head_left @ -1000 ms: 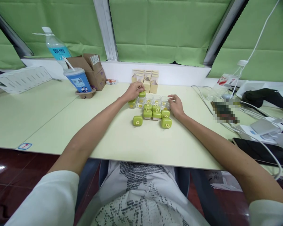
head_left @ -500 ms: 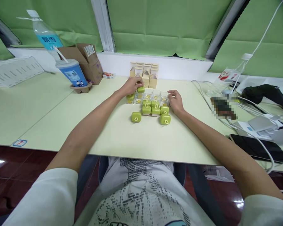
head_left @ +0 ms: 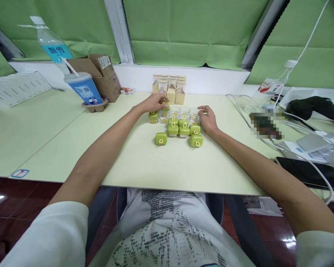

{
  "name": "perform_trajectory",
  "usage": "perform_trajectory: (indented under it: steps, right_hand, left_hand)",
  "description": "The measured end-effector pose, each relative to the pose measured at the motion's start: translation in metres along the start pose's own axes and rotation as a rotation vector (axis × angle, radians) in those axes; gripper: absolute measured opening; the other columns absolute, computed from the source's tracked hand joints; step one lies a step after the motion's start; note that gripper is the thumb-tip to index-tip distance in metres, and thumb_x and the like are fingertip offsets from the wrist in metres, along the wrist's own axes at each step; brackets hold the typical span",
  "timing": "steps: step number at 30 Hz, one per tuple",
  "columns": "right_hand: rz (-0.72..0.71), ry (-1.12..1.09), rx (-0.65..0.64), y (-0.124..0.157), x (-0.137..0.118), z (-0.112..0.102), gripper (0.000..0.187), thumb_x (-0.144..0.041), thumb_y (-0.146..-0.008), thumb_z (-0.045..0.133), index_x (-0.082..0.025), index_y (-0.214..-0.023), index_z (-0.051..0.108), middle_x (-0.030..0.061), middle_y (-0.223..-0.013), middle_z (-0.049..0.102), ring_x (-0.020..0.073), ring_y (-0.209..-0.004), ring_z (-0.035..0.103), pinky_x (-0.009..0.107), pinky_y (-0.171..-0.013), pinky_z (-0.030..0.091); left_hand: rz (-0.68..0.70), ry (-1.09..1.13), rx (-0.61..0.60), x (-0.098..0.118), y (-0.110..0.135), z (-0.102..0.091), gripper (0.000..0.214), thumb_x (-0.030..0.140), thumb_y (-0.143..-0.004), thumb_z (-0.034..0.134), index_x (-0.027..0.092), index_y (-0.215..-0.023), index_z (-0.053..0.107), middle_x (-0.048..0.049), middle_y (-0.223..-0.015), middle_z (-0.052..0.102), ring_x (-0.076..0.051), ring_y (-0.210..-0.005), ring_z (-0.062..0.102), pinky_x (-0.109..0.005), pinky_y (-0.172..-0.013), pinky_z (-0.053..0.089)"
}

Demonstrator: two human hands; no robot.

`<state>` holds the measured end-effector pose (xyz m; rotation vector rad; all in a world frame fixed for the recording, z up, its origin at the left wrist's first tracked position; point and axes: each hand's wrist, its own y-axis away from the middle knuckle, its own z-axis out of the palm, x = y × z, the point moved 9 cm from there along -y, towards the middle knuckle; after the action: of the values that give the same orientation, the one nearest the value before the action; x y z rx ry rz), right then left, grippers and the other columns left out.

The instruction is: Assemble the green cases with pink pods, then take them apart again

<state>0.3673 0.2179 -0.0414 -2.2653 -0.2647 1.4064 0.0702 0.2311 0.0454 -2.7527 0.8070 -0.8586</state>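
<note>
My left hand (head_left: 156, 102) bends over a green lid (head_left: 166, 107) at the back left of a cluster of small clear containers (head_left: 174, 111). Its fingertips are closed on that lid, which sits at the top of a clear container. My right hand (head_left: 208, 119) rests at the right side of the cluster, fingers apart and touching or nearly touching the end container (head_left: 194, 116). To the left, a green-lidded container (head_left: 153, 118) stands under my left hand. Several green lids with pale loops lie in front, among them a left one (head_left: 161, 138) and a right one (head_left: 196, 141).
Small open cardboard boxes (head_left: 171, 93) stand behind the containers. At left are a blue cup (head_left: 86, 91) in a holder, a brown carton (head_left: 107, 79) and a tall bottle (head_left: 54, 48). White cables (head_left: 303, 157), a black tablet (head_left: 308, 172) and another bottle (head_left: 267, 91) occupy the right side.
My left fingers have settled slightly lower over the green lid. My right hand stays at the cluster's side. The view has shifted a little.
</note>
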Motion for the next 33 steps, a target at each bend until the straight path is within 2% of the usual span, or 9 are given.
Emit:
perform_trajectory:
  steps: [3,7,10,17,22,26,33]
  right_hand:
    - [0.004,-0.003,-0.004,0.0,0.001,0.0,0.029,-0.05,-0.098,0.061,-0.03,-0.118,0.069,0.0068,-0.113,0.066,0.0287,-0.102,0.063,0.049,-0.092,0.059]
    - [0.017,-0.014,0.0,0.0,0.002,0.001,0.031,-0.053,-0.099,0.061,-0.03,-0.119,0.068,0.0073,-0.114,0.066,0.0284,-0.101,0.063,0.048,-0.091,0.059]
    - [0.027,-0.018,0.004,0.0,0.002,0.002,0.03,-0.052,-0.099,0.061,-0.03,-0.119,0.068,0.0071,-0.114,0.067,0.028,-0.1,0.062,0.048,-0.091,0.059]
    - [0.027,-0.017,0.015,-0.001,0.002,0.002,0.027,-0.047,-0.097,0.062,-0.03,-0.116,0.068,0.006,-0.112,0.066,0.028,-0.102,0.063,0.048,-0.094,0.059]
    - [0.027,-0.013,0.011,-0.002,0.003,0.003,0.026,-0.045,-0.097,0.061,-0.029,-0.116,0.068,0.0072,-0.113,0.067,0.029,-0.103,0.064,0.049,-0.094,0.059]
    - [0.025,-0.012,0.005,-0.002,0.003,0.004,0.027,-0.045,-0.096,0.061,-0.029,-0.117,0.068,0.0074,-0.114,0.067,0.0296,-0.106,0.064,0.049,-0.095,0.059]
    - [0.028,-0.015,0.008,-0.001,0.001,0.002,0.027,-0.045,-0.096,0.062,-0.029,-0.117,0.068,0.0078,-0.114,0.067,0.0302,-0.108,0.063,0.049,-0.096,0.059]
  left_hand:
    - [-0.01,-0.043,-0.042,-0.001,0.002,0.0,0.048,0.041,-0.087,0.085,0.017,-0.129,0.082,-0.0125,-0.125,0.083,-0.03,-0.114,0.075,-0.042,-0.107,0.059]
    - [-0.022,-0.08,-0.048,-0.002,0.003,-0.002,0.057,0.037,-0.083,0.088,0.016,-0.135,0.082,-0.0123,-0.126,0.084,-0.032,-0.115,0.076,-0.044,-0.11,0.06]
    - [-0.01,-0.087,-0.04,0.002,0.002,-0.002,0.054,0.033,-0.086,0.084,0.017,-0.137,0.082,-0.0126,-0.132,0.084,-0.032,-0.118,0.077,-0.046,-0.113,0.06]
    - [0.023,-0.145,-0.075,0.011,-0.003,0.003,0.037,0.028,-0.088,0.079,0.02,-0.124,0.087,-0.01,-0.136,0.085,-0.035,-0.128,0.078,-0.045,-0.12,0.058]
    - [0.032,-0.187,-0.093,0.011,-0.004,0.005,0.039,0.028,-0.089,0.075,0.021,-0.126,0.086,-0.0117,-0.141,0.082,-0.038,-0.136,0.074,-0.048,-0.124,0.054]
    - [0.065,-0.231,-0.083,0.012,-0.007,0.006,0.041,0.027,-0.086,0.075,0.021,-0.125,0.087,-0.0115,-0.136,0.083,-0.04,-0.135,0.072,-0.051,-0.124,0.054]
    - [0.082,-0.223,-0.092,0.011,-0.008,0.007,0.038,0.028,-0.088,0.073,0.021,-0.124,0.085,-0.0117,-0.136,0.083,-0.039,-0.135,0.072,-0.048,-0.122,0.053]
